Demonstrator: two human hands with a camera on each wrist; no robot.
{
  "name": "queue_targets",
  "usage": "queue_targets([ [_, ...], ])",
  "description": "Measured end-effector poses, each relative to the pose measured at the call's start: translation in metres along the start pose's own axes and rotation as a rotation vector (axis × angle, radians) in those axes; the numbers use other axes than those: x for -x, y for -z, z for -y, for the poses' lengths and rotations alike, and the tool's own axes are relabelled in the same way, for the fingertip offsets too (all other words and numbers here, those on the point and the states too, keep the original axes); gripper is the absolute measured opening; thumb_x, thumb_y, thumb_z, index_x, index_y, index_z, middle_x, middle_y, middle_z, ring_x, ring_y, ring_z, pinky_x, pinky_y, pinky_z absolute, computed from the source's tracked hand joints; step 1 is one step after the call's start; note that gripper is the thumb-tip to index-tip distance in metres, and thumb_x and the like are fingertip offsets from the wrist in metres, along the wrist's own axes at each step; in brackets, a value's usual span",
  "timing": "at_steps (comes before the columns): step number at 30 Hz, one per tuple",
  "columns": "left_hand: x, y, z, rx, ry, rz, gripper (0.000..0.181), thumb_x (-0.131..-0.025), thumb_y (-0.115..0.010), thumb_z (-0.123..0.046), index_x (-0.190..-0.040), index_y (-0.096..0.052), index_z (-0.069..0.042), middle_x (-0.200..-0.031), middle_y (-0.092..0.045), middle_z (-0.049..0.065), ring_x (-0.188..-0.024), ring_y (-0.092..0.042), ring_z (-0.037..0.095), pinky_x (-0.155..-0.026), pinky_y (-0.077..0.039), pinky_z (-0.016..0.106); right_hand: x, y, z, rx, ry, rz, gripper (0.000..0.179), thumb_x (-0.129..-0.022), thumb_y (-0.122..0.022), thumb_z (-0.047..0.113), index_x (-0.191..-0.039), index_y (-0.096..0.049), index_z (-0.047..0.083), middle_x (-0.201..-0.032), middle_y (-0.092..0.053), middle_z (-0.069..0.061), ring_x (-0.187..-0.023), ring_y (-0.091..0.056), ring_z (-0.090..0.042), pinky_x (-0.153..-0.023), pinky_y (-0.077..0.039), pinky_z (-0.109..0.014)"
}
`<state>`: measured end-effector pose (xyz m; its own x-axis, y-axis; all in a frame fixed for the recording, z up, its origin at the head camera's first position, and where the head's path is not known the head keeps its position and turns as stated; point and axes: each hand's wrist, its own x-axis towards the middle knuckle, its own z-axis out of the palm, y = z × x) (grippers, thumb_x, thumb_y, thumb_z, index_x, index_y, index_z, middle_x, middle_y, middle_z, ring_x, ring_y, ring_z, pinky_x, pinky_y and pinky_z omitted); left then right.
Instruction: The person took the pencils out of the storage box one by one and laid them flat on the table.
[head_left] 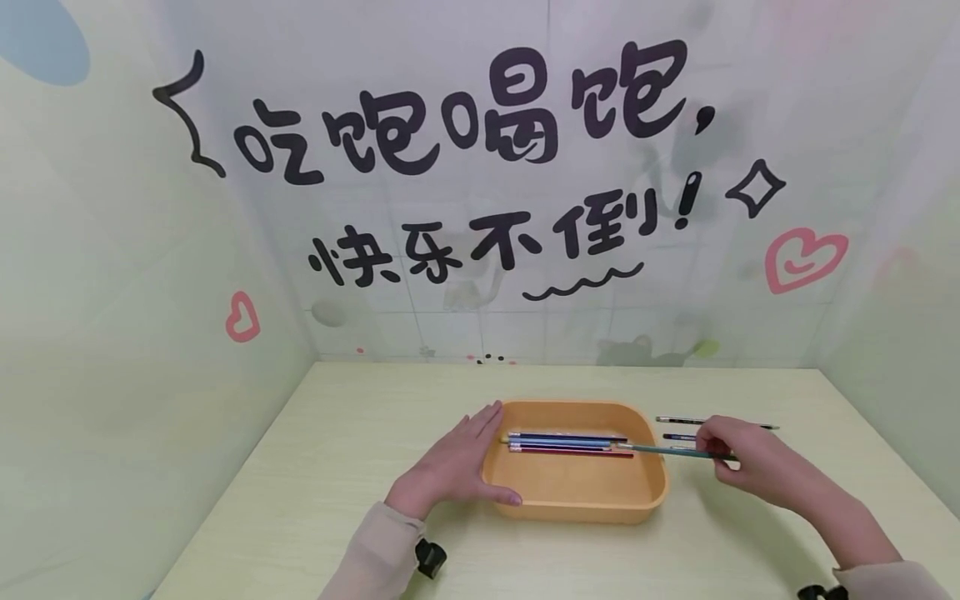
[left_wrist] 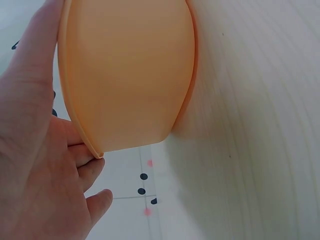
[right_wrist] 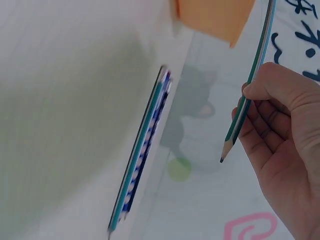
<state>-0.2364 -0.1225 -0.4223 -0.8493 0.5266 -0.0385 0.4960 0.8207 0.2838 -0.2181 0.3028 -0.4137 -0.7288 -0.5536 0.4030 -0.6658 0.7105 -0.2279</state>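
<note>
My right hand [head_left: 757,458] pinches a green pencil [right_wrist: 258,65] between thumb and fingers. Its dark lead is on the hand's side, and its other end reaches over the right rim of the orange tray [head_left: 577,492]. Inside the tray, several blue, light blue and red pencils [head_left: 562,442] lie side by side. My left hand [head_left: 461,458] rests against the tray's left end, fingers extended at the back corner and thumb along the front rim. In the left wrist view, those fingers [left_wrist: 90,172] touch the rim's corner.
To the tray's right, several loose pencils [right_wrist: 142,145] lie close together on the light wooden table [head_left: 300,483], partly behind my right hand in the head view. A printed wall sheet [head_left: 450,333] stands behind the table, with sheets at both sides.
</note>
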Motion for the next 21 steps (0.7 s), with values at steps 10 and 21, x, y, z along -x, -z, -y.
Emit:
queue_targets([
  [10,-0.001,-0.002,0.002,0.007,-0.007,0.001,0.128,-0.07,-0.074,-0.074,-0.16,-0.015,-0.005,-0.169,-0.013,0.009,-0.157,-0.016,0.025,-0.129,-0.022,0.044,0.034,0.002,-0.041,0.078,-0.024,-0.087,0.047,-0.059,-0.075,-0.014,-0.083,-0.056,0.022,-0.077,-0.052,0.019,-0.071,-0.041,0.011,-0.055,-0.037,-0.012],
  [21,-0.001,-0.001,0.001,0.004,-0.003,-0.002,0.128,-0.07,-0.073,-0.075,-0.16,-0.015,-0.005,-0.169,-0.012,0.008,-0.157,-0.015,0.025,-0.129,-0.022,0.044,0.053,0.002,-0.068,0.058,-0.132,0.035,0.041,-0.063,-0.077,-0.012,-0.08,-0.056,0.019,-0.073,-0.045,0.022,-0.068,-0.035,0.01,-0.053,-0.033,-0.017],
])
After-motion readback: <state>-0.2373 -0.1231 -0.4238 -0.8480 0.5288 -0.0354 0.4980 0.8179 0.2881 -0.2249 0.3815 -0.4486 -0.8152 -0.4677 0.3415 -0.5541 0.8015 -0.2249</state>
